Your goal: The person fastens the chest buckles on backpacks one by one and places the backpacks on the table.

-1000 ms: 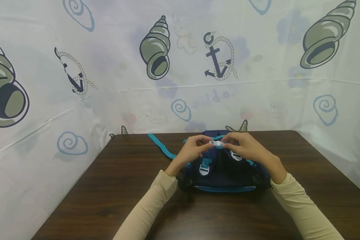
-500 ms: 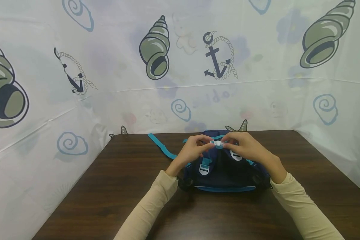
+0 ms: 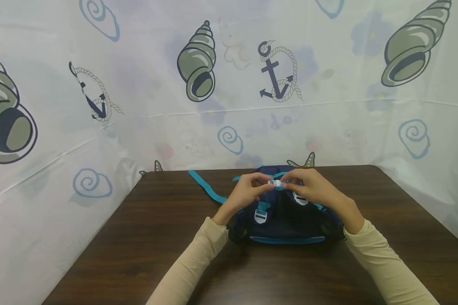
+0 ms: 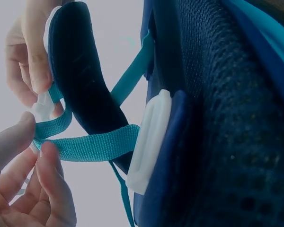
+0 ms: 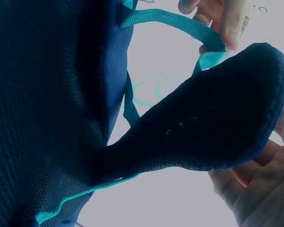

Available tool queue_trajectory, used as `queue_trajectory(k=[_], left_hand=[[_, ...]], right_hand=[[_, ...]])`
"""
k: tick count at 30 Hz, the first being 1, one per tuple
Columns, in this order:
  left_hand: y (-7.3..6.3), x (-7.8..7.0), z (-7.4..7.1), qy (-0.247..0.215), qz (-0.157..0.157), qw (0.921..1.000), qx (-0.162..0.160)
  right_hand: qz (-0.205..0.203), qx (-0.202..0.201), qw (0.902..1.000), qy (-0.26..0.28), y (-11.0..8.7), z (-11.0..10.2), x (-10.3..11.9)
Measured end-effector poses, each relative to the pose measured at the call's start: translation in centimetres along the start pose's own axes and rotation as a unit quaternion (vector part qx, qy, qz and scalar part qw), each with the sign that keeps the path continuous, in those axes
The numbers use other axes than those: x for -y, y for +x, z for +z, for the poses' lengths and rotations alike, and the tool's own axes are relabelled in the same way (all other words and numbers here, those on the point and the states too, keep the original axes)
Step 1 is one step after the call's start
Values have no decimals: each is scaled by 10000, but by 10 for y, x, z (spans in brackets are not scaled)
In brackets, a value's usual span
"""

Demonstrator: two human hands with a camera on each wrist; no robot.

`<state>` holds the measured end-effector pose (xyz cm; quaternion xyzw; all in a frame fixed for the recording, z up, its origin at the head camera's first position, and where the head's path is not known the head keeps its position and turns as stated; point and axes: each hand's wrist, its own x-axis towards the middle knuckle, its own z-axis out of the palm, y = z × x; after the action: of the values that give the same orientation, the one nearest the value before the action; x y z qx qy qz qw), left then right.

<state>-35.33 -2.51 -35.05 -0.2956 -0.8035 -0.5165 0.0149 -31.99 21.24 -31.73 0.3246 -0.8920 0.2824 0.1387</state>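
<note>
A navy backpack point(image 3: 286, 226) with teal trim lies on the table, its mesh back panel and shoulder straps showing. Above it, my left hand point(image 3: 245, 191) and my right hand point(image 3: 309, 185) meet from either side at a small white buckle point(image 3: 277, 183). Thumb and fingers of each hand pinch one end of it. In the left wrist view, teal webbing point(image 4: 92, 147) runs from my left fingers to a white plastic adjuster point(image 4: 150, 142) on the pack. A padded shoulder strap point(image 5: 213, 113) partly covers my right hand in the right wrist view. Whether the buckle is fastened is too small to tell.
A loose teal strap point(image 3: 206, 185) trails across the dark wooden table point(image 3: 145, 237) to the left of the pack. Another white adjuster point(image 3: 260, 216) sits on the pack's front left. A printed white curtain point(image 3: 229, 84) hangs behind the table's far edge.
My left hand has shifted very slightly to the right, toward my right hand. The right hand and the backpack have hardly moved, and both hands keep their pinch on the buckle.
</note>
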Motion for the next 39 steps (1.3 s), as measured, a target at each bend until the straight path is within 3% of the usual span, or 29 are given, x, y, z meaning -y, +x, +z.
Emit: queue_trajectory(k=[11,16,23,39], left_hand=[[-1,-2,4,-62,16,9999,97],[-2,-2,4,-40,-41,10000,42],[-2,-1,7,93,-64,9997,229],[-3,0,5,365,9,9986,372]], right_hand=[[-528,-75,9986,-35,1,2,-1],[-367,20,9993,-77,2,3,1],[-104,225,9996,-115,0,2,-1],[56,536,9984,-185,-1,3,1]])
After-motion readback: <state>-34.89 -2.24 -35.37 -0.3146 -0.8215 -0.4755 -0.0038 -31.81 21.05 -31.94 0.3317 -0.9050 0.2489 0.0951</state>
